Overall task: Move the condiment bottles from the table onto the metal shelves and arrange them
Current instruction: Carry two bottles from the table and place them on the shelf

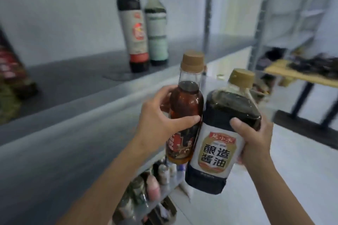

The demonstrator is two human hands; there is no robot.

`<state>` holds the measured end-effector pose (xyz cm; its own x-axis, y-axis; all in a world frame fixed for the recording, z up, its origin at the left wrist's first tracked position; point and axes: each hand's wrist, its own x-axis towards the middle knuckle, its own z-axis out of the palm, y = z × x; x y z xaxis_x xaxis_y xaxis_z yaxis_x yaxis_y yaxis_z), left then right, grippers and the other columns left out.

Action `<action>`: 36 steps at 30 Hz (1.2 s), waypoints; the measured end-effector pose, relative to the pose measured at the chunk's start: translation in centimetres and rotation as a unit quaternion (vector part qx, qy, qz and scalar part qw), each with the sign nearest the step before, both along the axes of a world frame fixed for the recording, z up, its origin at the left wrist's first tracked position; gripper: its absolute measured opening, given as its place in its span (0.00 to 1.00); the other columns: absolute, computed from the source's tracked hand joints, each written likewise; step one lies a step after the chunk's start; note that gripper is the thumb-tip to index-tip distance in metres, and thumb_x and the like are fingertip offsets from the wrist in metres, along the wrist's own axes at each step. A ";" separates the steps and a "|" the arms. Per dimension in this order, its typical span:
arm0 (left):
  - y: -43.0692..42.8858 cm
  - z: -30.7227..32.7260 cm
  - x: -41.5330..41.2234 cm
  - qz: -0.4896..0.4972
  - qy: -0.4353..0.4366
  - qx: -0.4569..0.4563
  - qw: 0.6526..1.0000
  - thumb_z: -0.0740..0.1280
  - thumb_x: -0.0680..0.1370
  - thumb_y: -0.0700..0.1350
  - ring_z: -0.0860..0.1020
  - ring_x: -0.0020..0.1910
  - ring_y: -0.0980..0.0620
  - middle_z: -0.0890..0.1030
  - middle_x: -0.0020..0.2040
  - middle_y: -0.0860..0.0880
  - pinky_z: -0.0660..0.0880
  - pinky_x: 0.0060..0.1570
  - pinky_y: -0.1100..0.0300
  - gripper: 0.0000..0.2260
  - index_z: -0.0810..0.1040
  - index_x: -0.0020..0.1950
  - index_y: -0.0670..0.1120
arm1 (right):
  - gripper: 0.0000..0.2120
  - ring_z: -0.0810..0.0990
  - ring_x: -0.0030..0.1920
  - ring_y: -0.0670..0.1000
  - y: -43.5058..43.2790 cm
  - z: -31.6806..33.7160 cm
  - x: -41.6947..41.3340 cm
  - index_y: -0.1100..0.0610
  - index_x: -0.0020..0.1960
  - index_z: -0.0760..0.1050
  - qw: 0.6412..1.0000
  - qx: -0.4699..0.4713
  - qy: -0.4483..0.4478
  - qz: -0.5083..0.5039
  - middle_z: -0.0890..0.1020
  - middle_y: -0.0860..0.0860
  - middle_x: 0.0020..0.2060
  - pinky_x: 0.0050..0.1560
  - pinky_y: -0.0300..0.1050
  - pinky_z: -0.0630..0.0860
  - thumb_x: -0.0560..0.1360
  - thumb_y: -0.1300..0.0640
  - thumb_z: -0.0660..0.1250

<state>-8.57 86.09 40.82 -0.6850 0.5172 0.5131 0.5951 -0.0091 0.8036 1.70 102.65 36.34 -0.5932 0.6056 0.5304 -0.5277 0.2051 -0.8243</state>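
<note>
Both hands are occupied. The left hand (159,120) grips the amber bottle (184,115) round its shoulder, thumb across the front and fingers curled behind. The right hand (256,139) grips the dark soy sauce bottle (219,133) at mid-body, thumb on the front above the label. Both bottles are held in the air in front of the metal shelf (73,78), at about the level of its grey front edge, and neither rests on any surface. They sit side by side and appear to touch along their flanks. Each has its tan cap uppermost and its base toward the floor. The long axis of each is close to vertical, with the top leaning slightly right. The soy sauce label faces the camera. On the shelf, a tall dark bottle (134,29) with a red and white label and a green-labelled bottle (157,29) stand upright just beside each other, set back from the front edge. A blurred bottle (11,65) stands at the far left of the same shelf. Bare dark shelf surface shows between that bottle and the standing pair, and along the front edge ahead of the pair. An upright post (207,14) rises to the right of the pair. A lower shelf (173,186) beneath the hands carries small bottles, too blurred to identify. A wooden-topped table (301,76) stands well apart at the right.
</note>
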 end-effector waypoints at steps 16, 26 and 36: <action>-10.4 12.0 -5.7 0.497 0.194 0.110 0.838 0.76 0.65 0.55 0.79 0.52 0.59 0.81 0.53 0.53 0.77 0.54 0.61 0.27 0.76 0.61 0.47 | 0.18 0.83 0.45 0.58 -9.7 17.2 -18.6 0.56 0.47 0.77 0.938 0.055 0.162 0.302 0.83 0.56 0.43 0.47 0.57 0.80 0.63 0.48 0.75; -12.8 10.8 -10.8 0.689 0.155 -0.044 0.707 0.68 0.71 0.62 0.77 0.58 0.47 0.79 0.60 0.48 0.73 0.54 0.55 0.33 0.65 0.72 0.50 | 0.23 0.82 0.41 0.46 -16.5 18.9 -26.6 0.56 0.46 0.78 0.953 0.074 0.087 0.282 0.83 0.48 0.40 0.46 0.49 0.81 0.61 0.41 0.74; -12.6 5.8 -11.5 0.664 0.147 -0.137 0.720 0.59 0.80 0.55 0.75 0.60 0.42 0.69 0.69 0.42 0.74 0.50 0.47 0.33 0.48 0.78 0.44 | 0.29 0.80 0.48 0.40 -16.7 13.6 -26.4 0.53 0.63 0.62 0.943 0.176 0.018 0.282 0.78 0.44 0.50 0.45 0.35 0.79 0.69 0.49 0.74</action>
<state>-20.07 73.53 46.65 -0.5522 -0.3844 0.7398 0.0773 0.8599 0.5045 -24.73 85.91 49.98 -0.7463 -0.0182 0.6653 -0.6606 0.1418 -0.7372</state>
